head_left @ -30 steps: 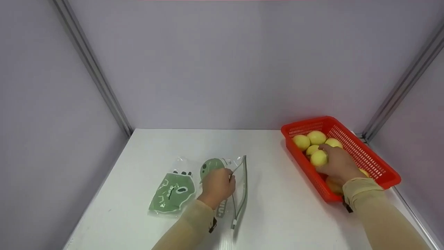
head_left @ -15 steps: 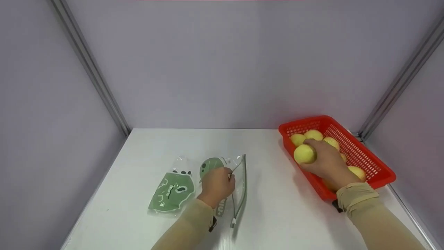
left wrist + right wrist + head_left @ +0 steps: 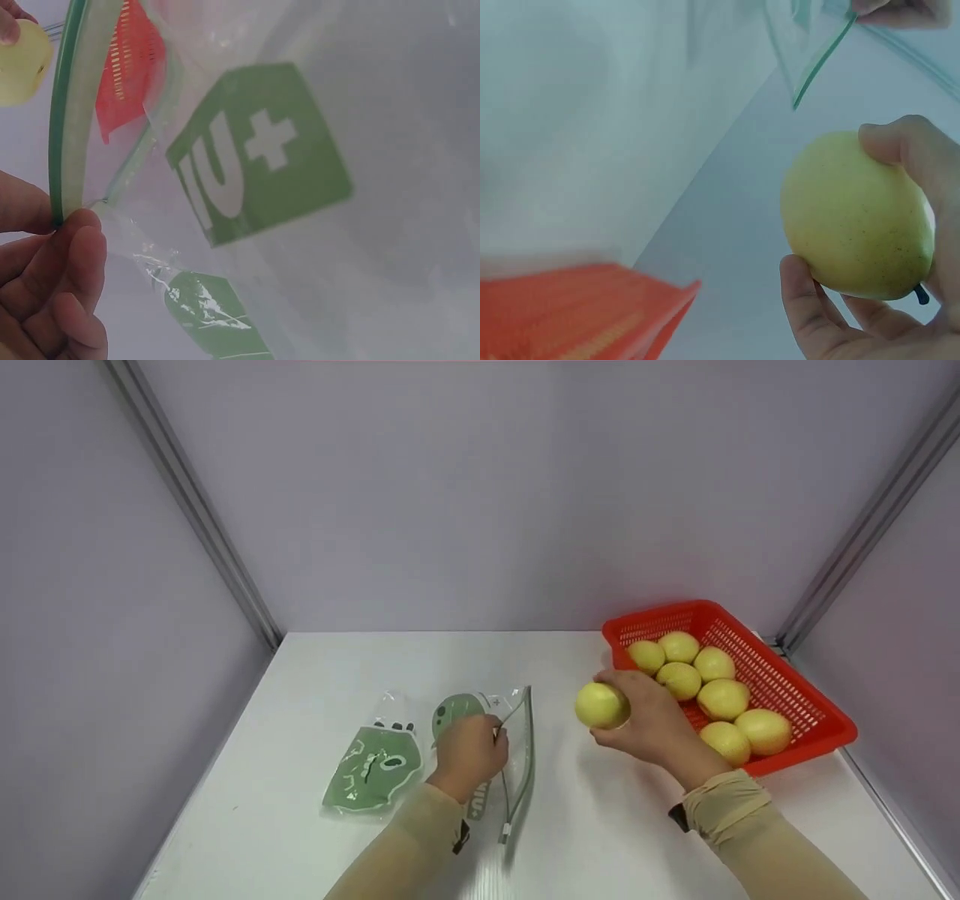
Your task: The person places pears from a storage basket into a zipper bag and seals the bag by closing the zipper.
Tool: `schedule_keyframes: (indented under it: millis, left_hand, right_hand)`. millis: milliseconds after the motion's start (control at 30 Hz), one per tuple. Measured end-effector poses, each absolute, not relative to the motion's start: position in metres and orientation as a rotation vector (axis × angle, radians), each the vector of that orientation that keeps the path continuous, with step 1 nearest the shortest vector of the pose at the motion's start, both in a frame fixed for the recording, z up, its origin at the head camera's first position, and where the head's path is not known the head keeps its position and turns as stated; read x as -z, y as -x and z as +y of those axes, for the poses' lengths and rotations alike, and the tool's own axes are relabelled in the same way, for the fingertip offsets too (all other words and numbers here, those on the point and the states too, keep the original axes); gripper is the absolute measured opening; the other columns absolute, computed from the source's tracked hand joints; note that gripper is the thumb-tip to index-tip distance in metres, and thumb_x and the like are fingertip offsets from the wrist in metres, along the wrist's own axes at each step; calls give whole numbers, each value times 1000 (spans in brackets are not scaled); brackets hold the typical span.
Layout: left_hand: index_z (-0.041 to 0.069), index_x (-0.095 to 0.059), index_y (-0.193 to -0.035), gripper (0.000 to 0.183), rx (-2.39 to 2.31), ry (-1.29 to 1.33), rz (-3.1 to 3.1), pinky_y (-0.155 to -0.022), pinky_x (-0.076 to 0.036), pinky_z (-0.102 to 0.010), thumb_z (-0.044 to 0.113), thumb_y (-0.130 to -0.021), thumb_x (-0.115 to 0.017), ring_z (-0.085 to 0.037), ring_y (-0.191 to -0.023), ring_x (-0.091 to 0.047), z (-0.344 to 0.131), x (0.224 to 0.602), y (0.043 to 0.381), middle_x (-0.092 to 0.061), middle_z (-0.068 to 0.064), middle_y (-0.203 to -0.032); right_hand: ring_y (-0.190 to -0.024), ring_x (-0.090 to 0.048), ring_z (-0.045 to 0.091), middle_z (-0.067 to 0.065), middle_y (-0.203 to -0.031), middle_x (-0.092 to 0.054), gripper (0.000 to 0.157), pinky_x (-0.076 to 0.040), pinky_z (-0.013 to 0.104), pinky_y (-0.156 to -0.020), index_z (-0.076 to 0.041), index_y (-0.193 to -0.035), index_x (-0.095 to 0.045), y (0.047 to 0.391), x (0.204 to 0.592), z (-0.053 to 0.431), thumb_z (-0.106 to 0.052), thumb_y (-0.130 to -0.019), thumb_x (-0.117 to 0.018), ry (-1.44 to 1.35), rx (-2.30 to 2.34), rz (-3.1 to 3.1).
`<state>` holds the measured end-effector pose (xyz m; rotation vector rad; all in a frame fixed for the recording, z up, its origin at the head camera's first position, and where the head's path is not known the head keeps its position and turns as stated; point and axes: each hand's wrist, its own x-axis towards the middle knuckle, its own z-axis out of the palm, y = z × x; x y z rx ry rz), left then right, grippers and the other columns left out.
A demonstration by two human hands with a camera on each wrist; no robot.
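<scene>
My left hand (image 3: 471,754) pinches the edge of a clear zip bag (image 3: 457,710) with a green cartoon print. In the left wrist view, thumb and fingertips grip the bag's green zip strip (image 3: 66,112), and its mouth gapes there. My right hand (image 3: 649,716) holds a round yellow pear (image 3: 600,706) above the table, between the bag and a red basket (image 3: 772,679). Thumb and fingers curl round the pear in the right wrist view, its dark stem (image 3: 921,294) pointing down and right. Several more pears (image 3: 723,700) lie in the basket.
A second clear bag (image 3: 373,769) with a green cartoon face lies flat, left of my left hand. Grey panel walls (image 3: 450,495) enclose the white table (image 3: 247,802) at the back and sides. The basket stands near the back right corner.
My right hand has lifted the pear out of the basket and carried it left, towards the bag. The left hand stays at the bag's edge.
</scene>
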<state>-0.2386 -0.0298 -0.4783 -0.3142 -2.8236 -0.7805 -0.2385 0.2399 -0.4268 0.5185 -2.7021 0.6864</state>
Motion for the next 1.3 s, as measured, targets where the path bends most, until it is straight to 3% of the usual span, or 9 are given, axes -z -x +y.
schedule_keyframes:
  millis: [367,767,1100,1300]
  left_hand:
    - [12,-74,-93,20,793,272,-2827,-46,-39,-24,24,-92,-58,-6,-50,-49,-29,469,236,-59,9,-62]
    - [11,-71,-85,19,784,318,-2744,-45,-39,-22,21,-91,-57,-6,-48,-47,-30,469,235,-57,8,-61]
    - [11,-72,-87,18,766,294,-2726,-52,-46,-27,21,-90,-58,-7,-55,-54,-29,466,233,-68,2,-72]
    - [12,-72,-89,18,776,279,-2741,-57,-51,-31,22,-91,-58,-9,-61,-59,-28,463,231,-70,2,-77]
  right_hand:
    - [-105,-59,17,-2,-116,-63,67,-50,40,-89,-21,-121,-61,228,449,186,-28,-60,-89,-656,-864,-2625]
    - [-101,-57,16,-2,-116,-60,69,-50,39,-86,-24,-123,-58,228,467,151,-28,-61,-87,-650,-916,-2753]
    - [-94,-55,17,-2,-115,-59,68,-49,37,-77,-28,-123,-58,233,480,135,-29,-61,-86,-575,-897,-2858]
    - [-97,-54,17,-3,-116,-59,70,-50,38,-80,-30,-126,-55,241,488,124,-27,-62,-85,-563,-853,-2936]
